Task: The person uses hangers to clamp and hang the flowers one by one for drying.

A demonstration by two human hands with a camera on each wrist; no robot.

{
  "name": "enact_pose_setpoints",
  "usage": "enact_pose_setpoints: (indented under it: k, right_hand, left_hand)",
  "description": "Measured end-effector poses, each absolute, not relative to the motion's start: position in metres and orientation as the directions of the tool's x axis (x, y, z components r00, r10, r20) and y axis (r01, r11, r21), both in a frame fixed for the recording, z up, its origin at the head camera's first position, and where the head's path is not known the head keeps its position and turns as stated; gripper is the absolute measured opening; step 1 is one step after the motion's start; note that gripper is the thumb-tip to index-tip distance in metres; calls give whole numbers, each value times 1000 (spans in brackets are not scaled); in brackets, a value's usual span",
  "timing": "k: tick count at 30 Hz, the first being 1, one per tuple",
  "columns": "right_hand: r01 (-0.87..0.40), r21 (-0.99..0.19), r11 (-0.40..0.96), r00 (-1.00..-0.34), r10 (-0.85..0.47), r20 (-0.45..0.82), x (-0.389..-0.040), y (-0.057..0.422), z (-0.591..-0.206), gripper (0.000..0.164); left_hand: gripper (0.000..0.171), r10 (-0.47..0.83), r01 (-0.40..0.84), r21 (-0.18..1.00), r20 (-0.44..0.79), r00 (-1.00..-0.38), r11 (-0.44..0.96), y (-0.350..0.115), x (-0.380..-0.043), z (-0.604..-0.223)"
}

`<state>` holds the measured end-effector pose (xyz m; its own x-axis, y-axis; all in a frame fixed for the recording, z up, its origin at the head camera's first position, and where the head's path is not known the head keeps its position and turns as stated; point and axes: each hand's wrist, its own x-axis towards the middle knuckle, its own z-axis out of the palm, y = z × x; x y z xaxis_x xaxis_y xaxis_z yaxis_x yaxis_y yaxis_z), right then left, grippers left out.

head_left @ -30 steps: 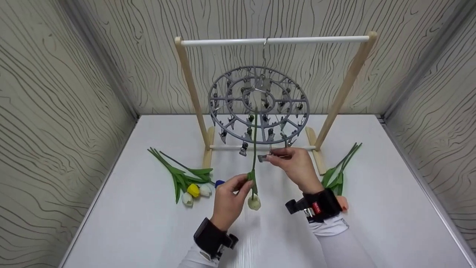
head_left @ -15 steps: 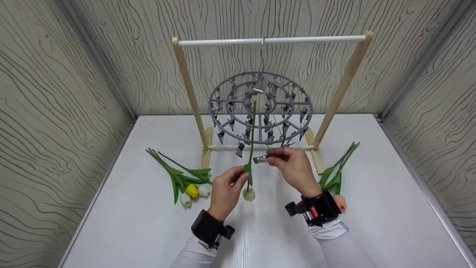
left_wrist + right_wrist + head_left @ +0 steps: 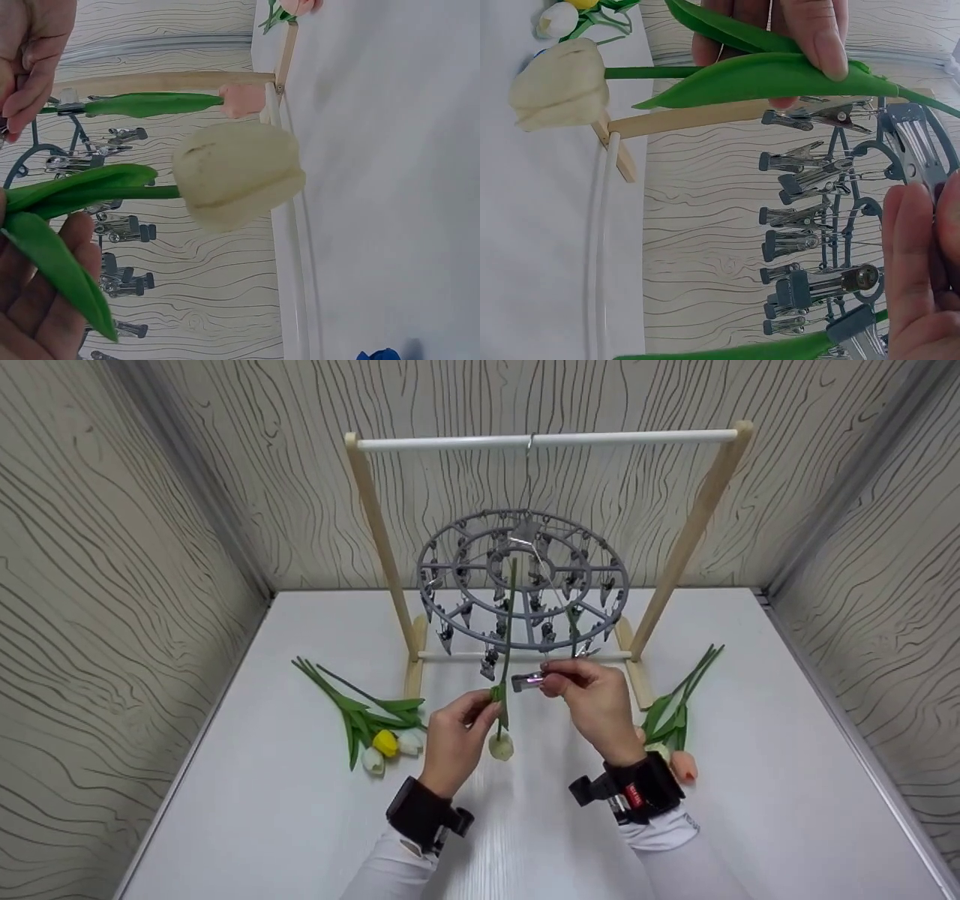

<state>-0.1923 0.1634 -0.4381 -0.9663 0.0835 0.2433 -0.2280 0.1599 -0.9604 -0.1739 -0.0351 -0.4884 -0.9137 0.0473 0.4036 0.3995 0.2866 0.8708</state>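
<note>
My left hand [image 3: 454, 742] pinches a white tulip [image 3: 240, 176] by its leaves and stem, the bloom hanging down and the stem pointing up in front of a round grey clip hanger [image 3: 525, 645]. With my right hand [image 3: 596, 701] I pinch a metal clip [image 3: 526, 682] that hangs from this hanger. The clip's padded end lies close beside the stem; in the right wrist view the clip [image 3: 913, 146] is near the stem, but whether it touches is unclear. A pink tulip [image 3: 242, 100] hangs from another clip nearby.
The hanger hooks onto a wooden stand [image 3: 694, 532] with a white top bar [image 3: 637, 438]. Yellow and white tulips [image 3: 385, 743] lie on the table at left, with a blue bloom [image 3: 379, 354] nearby. More tulips [image 3: 684, 766], peach and pale, lie at right.
The white tulip and my left hand have risen slightly and shifted left. The clip in my right hand has come left, nearer the stem. The hanger has swung a little.
</note>
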Motion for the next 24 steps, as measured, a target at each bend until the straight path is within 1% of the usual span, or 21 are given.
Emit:
enact_pose_setpoints:
  k: [8, 15, 24]
  right_hand:
    - [-243, -965, 98, -958, 131, 255, -191, 164, -439, 16]
    - [-221, -974, 52, -965, 129, 226, -190, 163, -438, 18]
    - [-212, -976, 52, -967, 131, 217, -190, 162, -437, 17]
  left_hand:
    - [16, 64, 400, 858, 401, -914, 322, -29, -174, -487]
    - [17, 84, 428, 849, 425, -902, 310, -26, -174, -487]
    - [16, 86, 427, 851, 422, -903, 305, -22, -176, -484]
